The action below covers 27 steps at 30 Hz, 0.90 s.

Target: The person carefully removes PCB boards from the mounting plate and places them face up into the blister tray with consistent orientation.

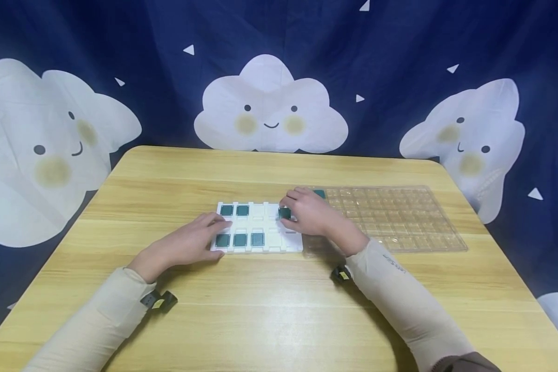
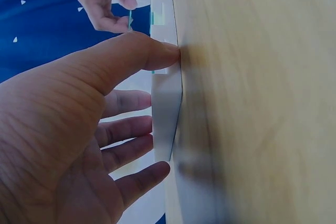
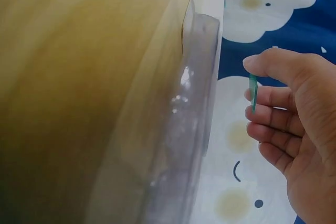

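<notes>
My left hand (image 1: 188, 241) holds the left end of a white tray (image 1: 273, 240), the thumb (image 2: 157, 56) against its near side and the other fingers at its left end. Several green square chips sit in the tray's pockets, such as this chip (image 1: 227, 210) at the back left and a dotted chip (image 1: 258, 238) in the front row. Over the tray's back right part, my right hand (image 1: 309, 212) pinches another green chip (image 1: 284, 213) between thumb and fingertips. Seen edge-on in the right wrist view, this thin chip (image 3: 254, 93) is above the tray's level.
Right beside the white tray lies a large clear plastic tray (image 1: 390, 219) with many compartments. One green chip (image 1: 319, 194) shows in its back left corner, partly behind my right hand. Both trays lie on a wooden table (image 1: 269, 310), with a blue cloud-print curtain (image 1: 158, 31) behind.
</notes>
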Motion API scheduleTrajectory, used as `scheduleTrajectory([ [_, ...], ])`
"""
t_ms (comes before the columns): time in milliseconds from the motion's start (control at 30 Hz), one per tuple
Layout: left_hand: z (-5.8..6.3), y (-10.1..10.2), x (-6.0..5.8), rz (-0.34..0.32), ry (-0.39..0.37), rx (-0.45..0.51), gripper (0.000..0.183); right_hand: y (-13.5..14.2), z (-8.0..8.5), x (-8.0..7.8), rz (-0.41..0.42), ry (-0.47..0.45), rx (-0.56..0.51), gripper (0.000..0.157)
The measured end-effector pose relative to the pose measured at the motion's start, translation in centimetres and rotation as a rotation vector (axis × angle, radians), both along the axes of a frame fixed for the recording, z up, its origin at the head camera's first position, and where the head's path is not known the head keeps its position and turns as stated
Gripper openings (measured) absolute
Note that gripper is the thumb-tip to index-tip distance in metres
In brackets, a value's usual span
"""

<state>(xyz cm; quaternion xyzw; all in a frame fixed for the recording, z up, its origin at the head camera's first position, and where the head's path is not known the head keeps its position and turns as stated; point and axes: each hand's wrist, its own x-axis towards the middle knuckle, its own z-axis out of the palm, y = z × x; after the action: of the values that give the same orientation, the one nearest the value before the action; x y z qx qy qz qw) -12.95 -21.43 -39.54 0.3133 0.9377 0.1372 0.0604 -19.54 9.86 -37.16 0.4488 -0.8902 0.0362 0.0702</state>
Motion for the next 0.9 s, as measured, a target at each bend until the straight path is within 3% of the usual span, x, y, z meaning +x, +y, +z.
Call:
scheduleTrajectory([
  [233,-0.1,0.0,-0.1,-0.006,0.006,-0.001,0.073,0.9,-0.1,0.1,-0.024,-0.003,-0.028,0.037],
  [667,0.0,0.0,-0.1,-0.002,0.002,-0.006,0.073,3.0,-0.1,0.1,-0.052,-0.09,-0.15,0.035],
  [900,0.0,0.0,-0.1,0.003,-0.007,-0.008,0.073,4.1,0.1,-0.3,-0.107,-0.143,-0.187,0.039],
])
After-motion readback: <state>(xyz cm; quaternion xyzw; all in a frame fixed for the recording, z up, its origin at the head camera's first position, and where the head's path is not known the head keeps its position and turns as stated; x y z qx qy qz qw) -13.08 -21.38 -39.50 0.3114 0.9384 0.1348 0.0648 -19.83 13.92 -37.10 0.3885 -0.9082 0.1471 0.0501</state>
